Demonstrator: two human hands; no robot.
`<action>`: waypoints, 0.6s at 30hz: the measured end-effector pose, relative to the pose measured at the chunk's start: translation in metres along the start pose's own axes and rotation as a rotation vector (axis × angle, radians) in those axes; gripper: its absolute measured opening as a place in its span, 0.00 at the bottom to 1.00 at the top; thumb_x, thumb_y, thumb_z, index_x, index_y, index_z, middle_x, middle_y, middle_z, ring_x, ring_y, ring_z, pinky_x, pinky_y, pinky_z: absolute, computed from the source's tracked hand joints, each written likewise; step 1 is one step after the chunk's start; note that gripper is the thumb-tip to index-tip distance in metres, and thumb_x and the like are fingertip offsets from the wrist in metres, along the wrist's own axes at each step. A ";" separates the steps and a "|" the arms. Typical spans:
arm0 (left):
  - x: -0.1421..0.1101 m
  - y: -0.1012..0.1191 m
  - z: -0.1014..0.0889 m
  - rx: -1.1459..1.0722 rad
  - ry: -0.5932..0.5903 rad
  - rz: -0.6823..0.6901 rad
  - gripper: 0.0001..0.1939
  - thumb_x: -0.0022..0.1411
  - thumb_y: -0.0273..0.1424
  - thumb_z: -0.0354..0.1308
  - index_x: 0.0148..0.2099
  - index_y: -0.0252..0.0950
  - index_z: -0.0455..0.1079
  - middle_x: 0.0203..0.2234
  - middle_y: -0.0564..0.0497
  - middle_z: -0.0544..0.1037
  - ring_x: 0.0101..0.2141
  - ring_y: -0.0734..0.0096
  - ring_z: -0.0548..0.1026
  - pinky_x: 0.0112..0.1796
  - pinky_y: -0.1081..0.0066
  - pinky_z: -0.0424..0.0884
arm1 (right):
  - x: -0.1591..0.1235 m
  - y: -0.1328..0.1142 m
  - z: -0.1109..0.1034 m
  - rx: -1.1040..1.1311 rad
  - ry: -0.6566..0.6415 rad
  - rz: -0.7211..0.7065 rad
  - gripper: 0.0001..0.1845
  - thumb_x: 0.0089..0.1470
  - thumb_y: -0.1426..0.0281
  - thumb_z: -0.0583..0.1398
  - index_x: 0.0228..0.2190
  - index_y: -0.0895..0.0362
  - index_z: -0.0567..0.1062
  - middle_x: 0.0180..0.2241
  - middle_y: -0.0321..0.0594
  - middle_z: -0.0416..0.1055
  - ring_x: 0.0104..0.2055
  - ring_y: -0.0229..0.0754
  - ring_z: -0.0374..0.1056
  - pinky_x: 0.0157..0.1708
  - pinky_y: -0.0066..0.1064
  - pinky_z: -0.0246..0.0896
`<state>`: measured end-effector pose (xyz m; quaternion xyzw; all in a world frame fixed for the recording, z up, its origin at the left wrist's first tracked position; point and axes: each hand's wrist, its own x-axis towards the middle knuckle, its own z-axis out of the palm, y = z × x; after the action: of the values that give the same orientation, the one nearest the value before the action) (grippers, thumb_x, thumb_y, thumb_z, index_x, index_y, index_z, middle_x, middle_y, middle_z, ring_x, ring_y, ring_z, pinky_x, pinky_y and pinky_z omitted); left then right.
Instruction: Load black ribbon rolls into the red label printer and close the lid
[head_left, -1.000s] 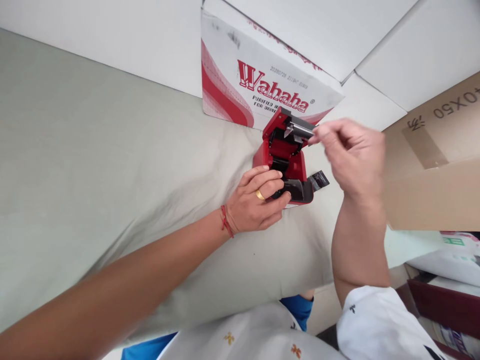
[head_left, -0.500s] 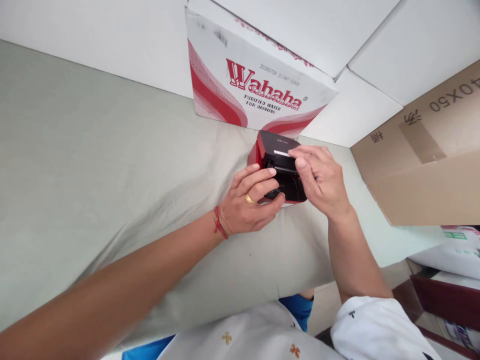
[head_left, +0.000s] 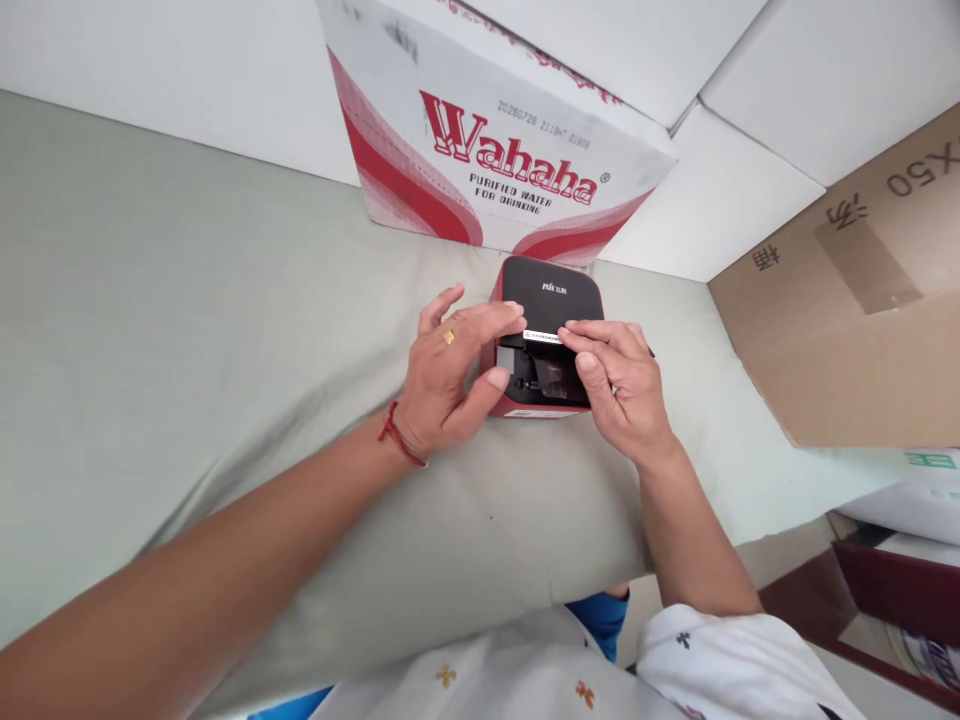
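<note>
A small red-and-black box-shaped machine (head_left: 555,315) stands on the cloth, its black lid lowered. The lid bears pale lettering and a white label strip along its front edge. Dark glossy film (head_left: 553,378) shows in the front recess, beside a grey piece on the left. My left hand (head_left: 454,370) is open at the machine's left side, fingertips at the lid's front left edge and thumb spread by the front corner. My right hand (head_left: 622,385) rests outstretched fingertips on the lid's front right, its thumb apart at the machine's front right. Part of the label lies under these fingers.
Behind the machine stands a white-and-red Wahaha water carton (head_left: 502,160), against white panels (head_left: 742,200). A large brown cardboard box (head_left: 870,330) is on the right. Pale green cloth (head_left: 225,280) covers the surface, wrinkled near my left forearm. Dark red shelving (head_left: 892,590) is at lower right.
The raised lid has come down onto the machine, moved by my right hand. My left hand has lifted from the front recess and shifted left, fingers spreading. The film strip jutting out right is no longer visible.
</note>
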<state>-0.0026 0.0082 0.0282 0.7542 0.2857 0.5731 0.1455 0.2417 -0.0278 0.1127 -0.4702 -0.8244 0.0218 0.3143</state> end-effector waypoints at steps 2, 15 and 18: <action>0.003 0.001 -0.002 -0.014 -0.003 -0.026 0.24 0.83 0.44 0.46 0.72 0.48 0.71 0.54 0.49 0.91 0.58 0.56 0.88 0.78 0.42 0.62 | 0.000 0.000 0.001 0.014 0.004 -0.011 0.24 0.83 0.58 0.54 0.57 0.50 0.89 0.56 0.49 0.87 0.59 0.51 0.82 0.61 0.52 0.74; 0.006 -0.012 0.004 -0.275 0.002 -0.214 0.23 0.79 0.45 0.59 0.70 0.46 0.71 0.62 0.43 0.82 0.66 0.50 0.78 0.74 0.45 0.70 | -0.018 -0.025 -0.003 0.050 0.043 -0.002 0.22 0.81 0.58 0.56 0.51 0.49 0.91 0.52 0.48 0.88 0.54 0.53 0.83 0.58 0.55 0.78; 0.006 -0.026 0.010 -0.343 0.041 -0.290 0.38 0.74 0.51 0.66 0.79 0.53 0.61 0.77 0.43 0.69 0.79 0.47 0.67 0.78 0.46 0.65 | -0.034 -0.036 -0.004 0.028 0.062 -0.089 0.18 0.78 0.63 0.60 0.54 0.48 0.90 0.51 0.48 0.89 0.54 0.54 0.84 0.54 0.54 0.81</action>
<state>0.0013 0.0335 0.0160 0.6575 0.2928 0.6015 0.3466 0.2289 -0.0757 0.1111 -0.4289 -0.8340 0.0050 0.3469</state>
